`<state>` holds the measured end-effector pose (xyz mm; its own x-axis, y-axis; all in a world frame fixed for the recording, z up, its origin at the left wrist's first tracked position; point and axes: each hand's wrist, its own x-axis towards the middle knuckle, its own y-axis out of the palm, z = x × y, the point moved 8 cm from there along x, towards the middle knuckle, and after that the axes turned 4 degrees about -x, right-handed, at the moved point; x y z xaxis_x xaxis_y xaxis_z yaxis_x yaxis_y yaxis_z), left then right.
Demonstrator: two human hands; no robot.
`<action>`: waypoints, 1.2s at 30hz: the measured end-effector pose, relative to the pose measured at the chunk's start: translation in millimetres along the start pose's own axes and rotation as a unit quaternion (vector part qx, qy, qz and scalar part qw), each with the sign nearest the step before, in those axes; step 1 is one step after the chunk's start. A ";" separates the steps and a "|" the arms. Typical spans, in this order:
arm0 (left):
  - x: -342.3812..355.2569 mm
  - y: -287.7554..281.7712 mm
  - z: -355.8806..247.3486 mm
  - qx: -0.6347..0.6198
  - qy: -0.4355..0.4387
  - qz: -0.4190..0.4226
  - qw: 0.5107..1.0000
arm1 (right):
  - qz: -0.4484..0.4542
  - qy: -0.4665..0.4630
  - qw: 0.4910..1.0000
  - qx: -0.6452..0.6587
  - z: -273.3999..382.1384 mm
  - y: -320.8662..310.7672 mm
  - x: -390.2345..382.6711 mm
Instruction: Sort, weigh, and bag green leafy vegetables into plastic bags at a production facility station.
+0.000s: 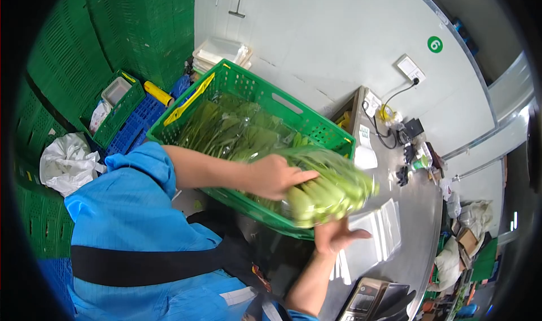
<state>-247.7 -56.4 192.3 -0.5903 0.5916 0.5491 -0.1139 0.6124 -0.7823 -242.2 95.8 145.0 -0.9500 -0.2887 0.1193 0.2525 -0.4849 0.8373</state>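
Observation:
A clear bag of leafy greens with pale green stems [333, 191] is held over the near right corner of a green crate [282, 103]. My left hand [271, 174] reaches across the crate, closed on the bag's upper side. Below the stem end, my right hand [333, 236] is open, its thumb spread out; some fingers are hidden behind the bag, and whether they bear its weight I cannot tell. More bagged greens [220, 126] lie inside the crate.
Stacked green crates [113, 27] and a white sack [68, 163] stand at left. The steel table [418, 225] at right carries clear plastic bags [378, 230], a scale [367, 301] and cables [384, 140]. A white wall [327, 33] rises behind; clutter fills the far right.

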 end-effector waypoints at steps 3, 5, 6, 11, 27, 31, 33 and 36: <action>15.7 0.5 22.9 -0.018 -0.148 0.009 0.989 | 0.022 -0.008 0.996 -0.090 -38.7 19.2 61.5; 30.2 12.5 63.6 -0.096 -0.221 0.025 0.970 | 0.015 -0.019 0.980 -0.197 -44.1 10.3 99.7; 34.1 22.9 85.6 -0.176 -0.294 0.042 0.939 | -0.039 0.027 0.975 -0.218 -50.9 -4.7 120.0; 13.5 130.6 167.7 -0.181 -0.289 0.157 0.927 | -0.209 0.126 0.700 -0.671 -52.1 -159.1 150.7; 19.0 201.3 153.9 -0.006 -0.082 0.066 0.994 | -0.243 -0.148 0.533 -0.797 3.9 -30.8 -20.8; -3.0 235.0 157.6 0.036 -0.092 0.123 0.987 | -0.411 -0.175 0.540 -0.714 51.5 -56.7 -143.1; -4.3 251.5 176.0 -0.029 -0.095 0.132 0.986 | -0.578 -0.145 0.509 -0.621 64.8 -87.8 -245.1; -2.3 248.3 251.9 -0.220 -0.228 -0.059 0.947 | -0.751 -0.138 0.421 -0.489 56.4 -108.6 -409.1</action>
<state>-475.9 -37.8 -77.3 -0.8895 0.2793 0.3618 0.0844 0.8783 -0.4706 108.7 313.1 35.3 -0.1237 0.9922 0.0175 -0.8445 -0.0960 -0.5269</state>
